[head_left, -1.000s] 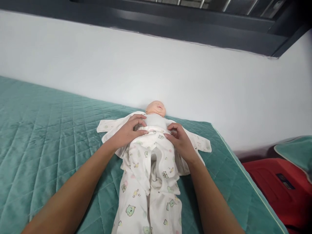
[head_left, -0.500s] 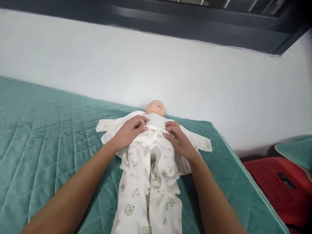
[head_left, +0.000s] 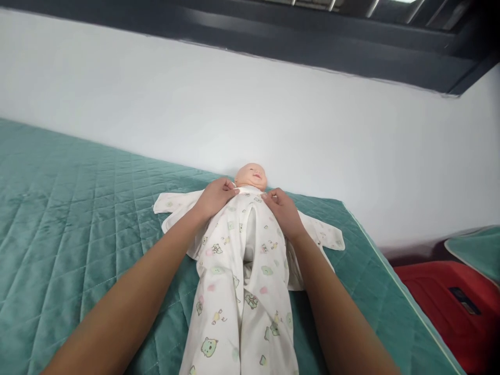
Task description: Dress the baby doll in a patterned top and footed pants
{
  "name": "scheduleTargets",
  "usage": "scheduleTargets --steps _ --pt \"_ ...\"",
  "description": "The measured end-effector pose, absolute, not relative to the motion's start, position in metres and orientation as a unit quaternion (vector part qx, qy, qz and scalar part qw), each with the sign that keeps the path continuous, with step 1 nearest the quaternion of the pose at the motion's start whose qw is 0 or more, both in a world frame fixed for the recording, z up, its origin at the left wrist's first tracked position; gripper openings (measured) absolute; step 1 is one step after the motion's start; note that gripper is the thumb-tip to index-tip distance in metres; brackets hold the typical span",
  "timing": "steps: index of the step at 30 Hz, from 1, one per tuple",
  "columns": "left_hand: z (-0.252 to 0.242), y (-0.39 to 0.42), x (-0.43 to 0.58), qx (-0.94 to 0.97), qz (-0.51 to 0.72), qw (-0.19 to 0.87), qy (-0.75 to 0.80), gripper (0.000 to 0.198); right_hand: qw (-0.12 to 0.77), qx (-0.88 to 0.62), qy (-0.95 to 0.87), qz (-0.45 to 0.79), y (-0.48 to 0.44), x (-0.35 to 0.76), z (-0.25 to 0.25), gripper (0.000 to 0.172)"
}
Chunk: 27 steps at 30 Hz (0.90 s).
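Note:
A baby doll (head_left: 251, 176) lies on its back, its head toward the wall. White baby pants (head_left: 222, 276) with a green bear print cover its body and legs, the waistband drawn up to just below the chin. My left hand (head_left: 217, 197) pinches the waistband at its left side. At the other side my right hand (head_left: 282, 207) pinches the same band. A split at the crotch shows pale cloth beneath. Under the doll a white baby shirt (head_left: 324, 232) lies spread, its sleeves stretched out to both sides.
Green quilted bedding (head_left: 97, 219) lies beneath everything, its piped edge running down the right. A white wall (head_left: 187, 104) stands behind the doll's head, under a dark window frame (head_left: 242, 36). A red plastic object (head_left: 445, 307) sits beyond the right edge.
Both hands have moved up toward the doll's head, pulling the pants' waistband from the belly to the neck. The pale cloth on the chest is now covered, and the legs look straighter.

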<state>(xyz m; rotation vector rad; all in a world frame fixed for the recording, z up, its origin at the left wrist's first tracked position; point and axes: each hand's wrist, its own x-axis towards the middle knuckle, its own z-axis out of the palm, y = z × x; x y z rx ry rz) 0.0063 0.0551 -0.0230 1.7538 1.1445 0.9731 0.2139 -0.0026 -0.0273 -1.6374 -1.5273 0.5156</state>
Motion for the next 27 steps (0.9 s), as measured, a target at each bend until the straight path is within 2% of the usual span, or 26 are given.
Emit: scheduleTargets --steps 4,10,13,19,27 --pt "-0.023 0.045 0.005 0.705 0.404 0.377 0.445 0.016 0.424 -0.646 -0.592 0.23 -0.011 0.212 -0.027 0.03" --pt "-0.027 0.044 -0.009 0.811 0.35 0.218 0.415 0.02 0.397 -0.635 -0.641 0.167 -0.016 0.219 -0.026 0.032" --pt "-0.03 0.048 -0.017 0.814 0.314 0.217 0.438 0.022 0.389 -0.607 -0.678 0.144 -0.016 0.226 -0.027 0.032" --pt "-0.026 0.05 -0.022 0.809 0.302 0.279 0.419 0.021 0.359 -0.585 -0.685 0.245 -0.019 0.234 -0.024 0.031" --pt "-0.032 0.064 -0.011 0.784 0.321 0.207 0.489 0.02 0.352 -0.694 -0.614 0.134 -0.001 0.235 -0.03 0.034"
